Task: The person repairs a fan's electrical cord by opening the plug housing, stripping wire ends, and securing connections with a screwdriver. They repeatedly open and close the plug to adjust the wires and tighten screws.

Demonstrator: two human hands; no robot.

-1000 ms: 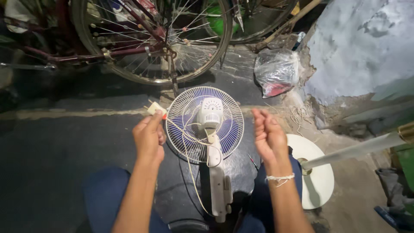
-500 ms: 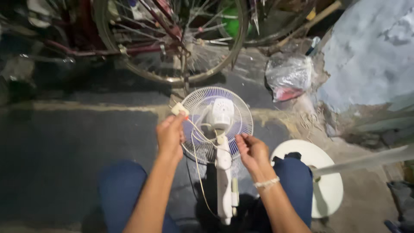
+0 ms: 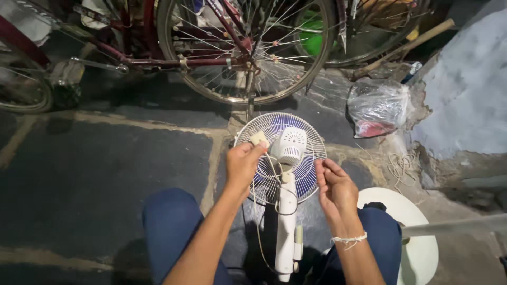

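- While the person sits on the floor, the left hand (image 3: pixel 243 164) pinches a small cream plug (image 3: pixel 259 139), its white cord (image 3: pixel 262 184) trailing down.
- Right hand (image 3: pixel 334 186) is loosely open, fingers curled, holding nothing, beside the fan's rim.
- White fan (image 3: pixel 281 158) lies between the knees, its grille facing away.
- Round white base (image 3: pixel 417 248) sits at right.
- Bicycle wheel (image 3: pixel 248 50) and plastic bag (image 3: pixel 377 105) lie beyond.

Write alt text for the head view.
A left hand holds a small white plug and a right hand hovers beside a white fan lying on dark pavement, a bicycle wheel behind.
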